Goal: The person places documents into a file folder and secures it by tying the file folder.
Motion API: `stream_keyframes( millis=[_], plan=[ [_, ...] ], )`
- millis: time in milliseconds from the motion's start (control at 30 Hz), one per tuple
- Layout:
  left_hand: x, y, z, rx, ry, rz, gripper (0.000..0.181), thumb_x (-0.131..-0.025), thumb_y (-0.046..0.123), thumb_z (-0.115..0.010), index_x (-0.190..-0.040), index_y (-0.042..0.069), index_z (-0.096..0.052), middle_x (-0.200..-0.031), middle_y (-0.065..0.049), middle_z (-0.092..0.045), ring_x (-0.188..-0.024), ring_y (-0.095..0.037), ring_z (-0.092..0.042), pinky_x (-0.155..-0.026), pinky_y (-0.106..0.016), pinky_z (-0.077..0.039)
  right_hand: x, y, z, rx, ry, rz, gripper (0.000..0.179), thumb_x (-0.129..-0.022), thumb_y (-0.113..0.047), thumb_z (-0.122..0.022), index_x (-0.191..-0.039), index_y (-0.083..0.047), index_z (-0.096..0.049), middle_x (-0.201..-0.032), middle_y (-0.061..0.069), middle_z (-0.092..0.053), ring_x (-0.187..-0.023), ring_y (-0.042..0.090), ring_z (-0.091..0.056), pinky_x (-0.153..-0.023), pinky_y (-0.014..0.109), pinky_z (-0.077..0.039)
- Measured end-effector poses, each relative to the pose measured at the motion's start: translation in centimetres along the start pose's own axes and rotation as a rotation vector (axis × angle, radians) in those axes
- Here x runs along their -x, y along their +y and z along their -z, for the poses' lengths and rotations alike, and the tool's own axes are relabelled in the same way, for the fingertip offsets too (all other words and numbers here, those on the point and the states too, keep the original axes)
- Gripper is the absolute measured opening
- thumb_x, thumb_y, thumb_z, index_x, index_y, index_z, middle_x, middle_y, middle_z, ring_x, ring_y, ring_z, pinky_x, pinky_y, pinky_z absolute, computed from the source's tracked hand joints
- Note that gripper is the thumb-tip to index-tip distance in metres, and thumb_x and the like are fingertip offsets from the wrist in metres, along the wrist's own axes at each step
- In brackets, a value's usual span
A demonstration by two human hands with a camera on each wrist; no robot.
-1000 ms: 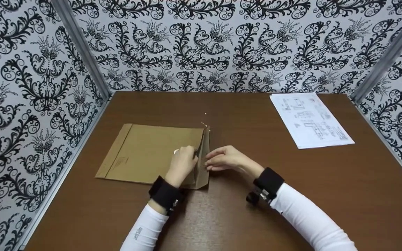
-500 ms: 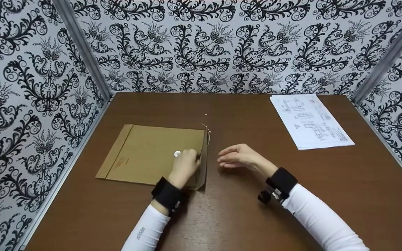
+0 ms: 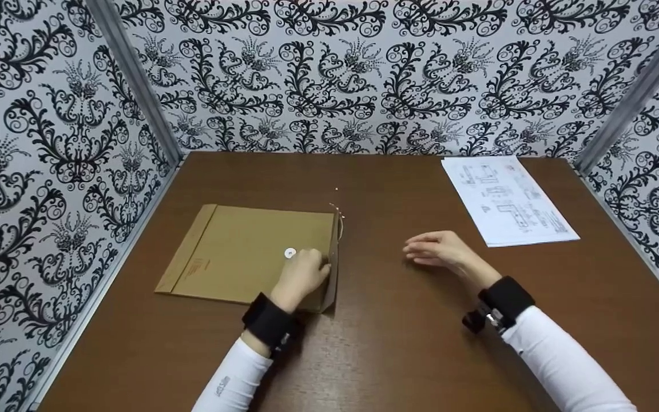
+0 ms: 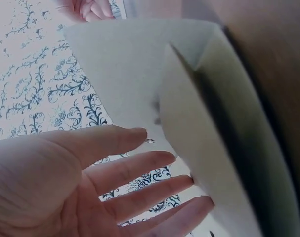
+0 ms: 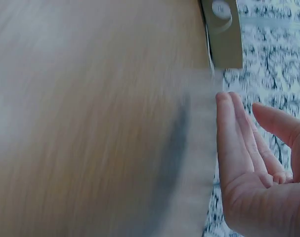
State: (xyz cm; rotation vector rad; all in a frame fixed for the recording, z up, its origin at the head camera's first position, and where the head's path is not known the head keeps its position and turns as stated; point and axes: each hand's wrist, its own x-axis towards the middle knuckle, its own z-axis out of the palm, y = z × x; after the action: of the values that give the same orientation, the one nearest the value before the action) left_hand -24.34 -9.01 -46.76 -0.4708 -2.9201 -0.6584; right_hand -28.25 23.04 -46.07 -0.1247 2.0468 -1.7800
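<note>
A brown string-tie envelope [image 3: 249, 246] lies on the table at left of centre, its mouth on the right. The left hand [image 3: 301, 272] is over that end, near a white round button [image 3: 290, 253]. In the left wrist view, the left hand's [image 4: 120, 182] fingers are fairly straight, their tips at the envelope's [image 4: 189, 128] upper panel, with the thumb apart. The mouth gapes there, showing a dark gap. A thin string [image 3: 341, 226] trails at the mouth's far corner. The right hand [image 3: 438, 250] hovers right of the envelope, fingers extended, holding nothing.
White sheets with printed technical drawings [image 3: 509, 200] lie at the table's back right. Patterned walls [image 3: 329, 74] close off the back and sides of the brown table [image 3: 386, 355]. A tiny white speck [image 3: 336, 189] is beyond the envelope.
The right hand has left the envelope's mouth and moved right, towards the papers. The left hand stays at the mouth, slightly lower. The raised flap at the mouth has sunk, and the button shows more fully.
</note>
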Motion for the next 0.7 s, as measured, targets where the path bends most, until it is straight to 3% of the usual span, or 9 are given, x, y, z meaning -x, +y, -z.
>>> stream_keyframes(
  millis=[167,433,633,700],
  plan=[
    [0.2,0.3,0.2,-0.009,0.013,-0.048,0.031,-0.093,0.013,-0.069,-0.065,0.006,-0.057,-0.08,-0.02,-0.073,-0.072,-0.037,-0.071,-0.062,-0.049,-0.055,1.2,0.2,3.3,0.038,0.086,-0.009,0.052,-0.107,-0.017,-0.052,-0.141,0.022,-0.044,-0.109,0.004,-0.08,-0.093,0.004,-0.076,-0.087,0.021,-0.06],
    [0.4,2.0,0.9,-0.07,0.021,-0.145,0.015,-0.095,0.015,-0.068,-0.087,0.004,-0.073,-0.086,-0.015,-0.076,-0.081,-0.034,-0.074,-0.067,-0.047,-0.058,2.7,1.1,7.7,0.302,0.242,0.025,0.052,-0.109,-0.021,-0.047,-0.139,0.02,-0.047,-0.127,0.024,-0.07,-0.093,-0.004,-0.071,-0.085,0.016,-0.058],
    [0.5,3.5,1.5,-0.099,0.046,-0.144,0.022,-0.096,0.019,-0.07,-0.109,0.003,-0.077,-0.103,-0.014,-0.078,-0.091,-0.033,-0.076,-0.073,-0.046,-0.061,3.5,1.9,10.5,0.371,0.388,0.055,0.048,-0.108,-0.017,-0.046,-0.134,0.023,-0.05,-0.114,0.014,-0.076,-0.083,-0.011,-0.066,-0.079,0.011,-0.056],
    [0.7,3.9,1.5,-0.121,0.066,-0.159,0.023,-0.095,0.02,-0.071,-0.111,0.005,-0.077,-0.105,-0.012,-0.078,-0.09,-0.032,-0.076,-0.07,-0.044,-0.061,3.7,2.1,11.4,0.461,0.457,0.06,0.045,-0.107,-0.016,-0.047,-0.13,0.022,-0.055,-0.109,0.015,-0.077,-0.078,-0.012,-0.061,-0.072,0.009,-0.053]
  ],
)
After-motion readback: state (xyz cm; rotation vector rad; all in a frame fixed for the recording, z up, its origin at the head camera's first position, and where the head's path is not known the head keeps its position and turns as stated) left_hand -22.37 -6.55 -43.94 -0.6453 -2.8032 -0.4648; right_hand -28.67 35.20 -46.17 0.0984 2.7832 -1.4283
